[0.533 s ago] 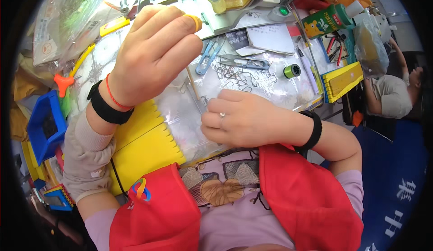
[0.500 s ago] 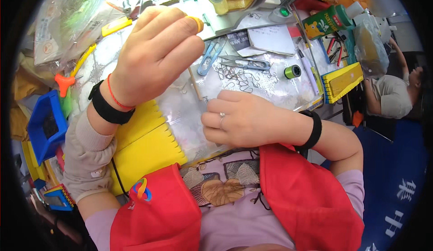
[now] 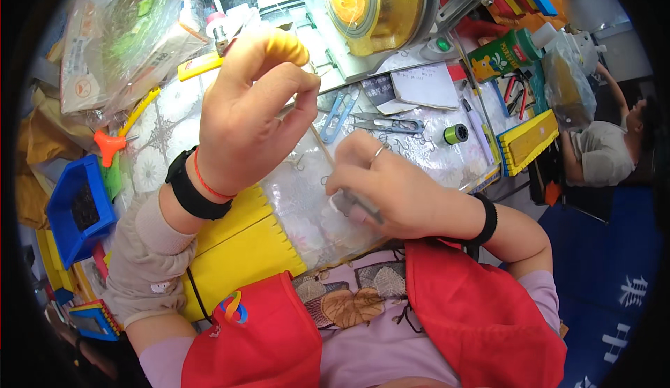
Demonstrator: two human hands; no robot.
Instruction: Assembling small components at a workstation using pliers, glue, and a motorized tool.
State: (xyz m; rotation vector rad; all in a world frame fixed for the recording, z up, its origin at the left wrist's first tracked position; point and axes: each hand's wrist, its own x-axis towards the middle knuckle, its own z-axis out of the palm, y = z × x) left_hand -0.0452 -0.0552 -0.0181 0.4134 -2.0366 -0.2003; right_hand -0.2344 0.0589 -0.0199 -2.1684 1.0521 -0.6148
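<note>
My left hand (image 3: 255, 112) is raised over the table, a yellow sleeve (image 3: 285, 45) on one finger. Its fingertips pinch together; whatever is between them is too small to make out. Lower and to the right, my right hand (image 3: 398, 189) is closed, with a ring on one finger. A blurred grey object (image 3: 354, 206) shows below its fingers; its kind is unclear. Beyond the hands lie blue-handled snips (image 3: 339, 117), a second pair of snips (image 3: 388, 123) and small dark hooks (image 3: 401, 141), partly hidden. A green spool (image 3: 456, 134) stands right of them.
Yellow toothed-edge boards (image 3: 244, 255) lie under my left forearm. A blue bin (image 3: 78, 210) stands at the left. A large reel of amber tape (image 3: 391, 8), a paper pad (image 3: 424, 84) and a green canister (image 3: 502, 54) are at the back. Another person (image 3: 607, 147) sits far right.
My left hand has turned, its fingers bending more and showing more of the yellow sleeve. My right hand has rolled over and curled; the grey object now shows beneath it. The view has shifted slightly.
</note>
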